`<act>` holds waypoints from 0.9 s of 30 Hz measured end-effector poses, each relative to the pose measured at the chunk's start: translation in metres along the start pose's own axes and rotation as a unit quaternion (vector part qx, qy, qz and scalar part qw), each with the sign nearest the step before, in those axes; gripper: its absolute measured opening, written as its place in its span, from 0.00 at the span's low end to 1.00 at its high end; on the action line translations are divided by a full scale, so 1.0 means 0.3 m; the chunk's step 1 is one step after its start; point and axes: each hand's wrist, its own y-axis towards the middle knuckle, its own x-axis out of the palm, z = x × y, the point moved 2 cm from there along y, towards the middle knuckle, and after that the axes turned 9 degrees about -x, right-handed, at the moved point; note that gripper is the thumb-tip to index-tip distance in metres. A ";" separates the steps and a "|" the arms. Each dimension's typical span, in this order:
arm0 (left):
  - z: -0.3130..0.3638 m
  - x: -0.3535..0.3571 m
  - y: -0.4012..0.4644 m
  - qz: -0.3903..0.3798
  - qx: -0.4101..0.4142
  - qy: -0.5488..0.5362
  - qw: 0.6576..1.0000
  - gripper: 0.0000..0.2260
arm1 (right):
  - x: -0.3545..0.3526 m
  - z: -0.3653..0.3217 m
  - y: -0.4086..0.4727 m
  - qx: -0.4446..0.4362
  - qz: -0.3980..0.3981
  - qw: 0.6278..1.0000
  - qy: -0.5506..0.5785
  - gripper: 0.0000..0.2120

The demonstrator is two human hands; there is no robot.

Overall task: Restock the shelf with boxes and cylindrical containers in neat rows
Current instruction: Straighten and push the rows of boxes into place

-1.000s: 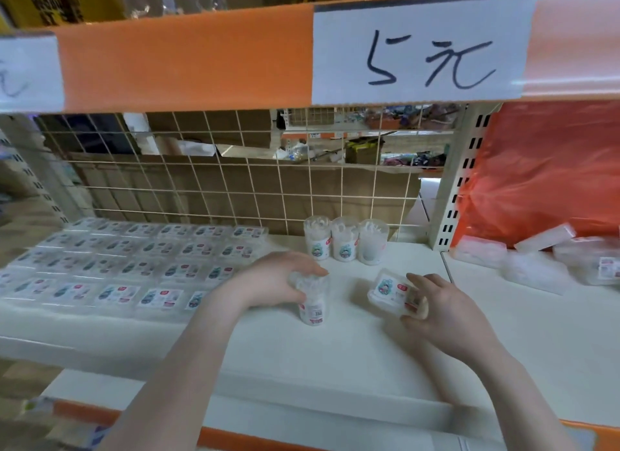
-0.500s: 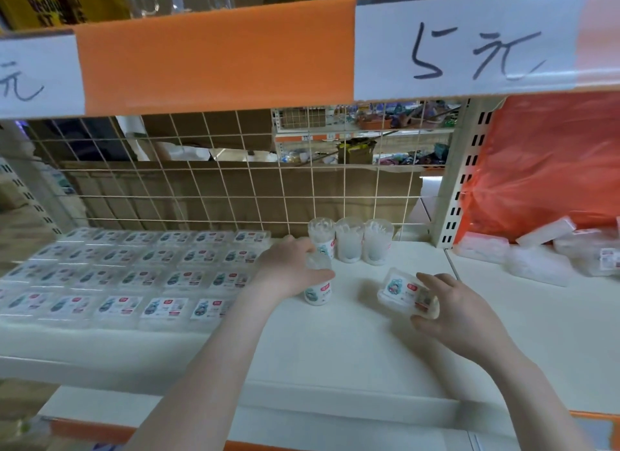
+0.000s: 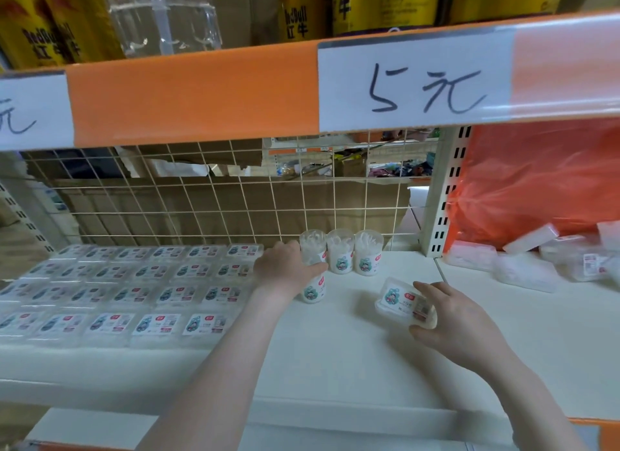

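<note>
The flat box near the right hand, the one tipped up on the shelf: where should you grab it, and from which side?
Best by its two long edges, coming from above and from the right. The flat box leans tilted with its label facing up-left, and the right hand already cups its right edge. The shelf around it is bare, so there is probably room for fingers.

Both forearms were bare up to the frame's lower edge, with no sleeve showing. The left hand (image 3: pixel 288 269) and the right hand (image 3: pixel 459 319) wore no glove, and apparently no ring or watch, though the view was soft.
</note>
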 end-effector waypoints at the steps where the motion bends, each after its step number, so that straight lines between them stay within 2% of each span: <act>1: 0.005 0.003 0.001 0.002 -0.005 0.000 1.000 0.27 | -0.002 0.002 -0.001 0.000 0.001 1.000 0.000 0.34; 16: 0.042 0.020 0.037 0.052 -0.007 0.017 0.998 0.30 | -0.014 0.015 0.010 -0.005 0.002 1.000 -0.011 0.34; 27: 0.047 0.030 0.042 0.052 -0.020 -0.007 0.998 0.29 | -0.012 0.018 0.019 -0.006 -0.007 1.000 -0.006 0.34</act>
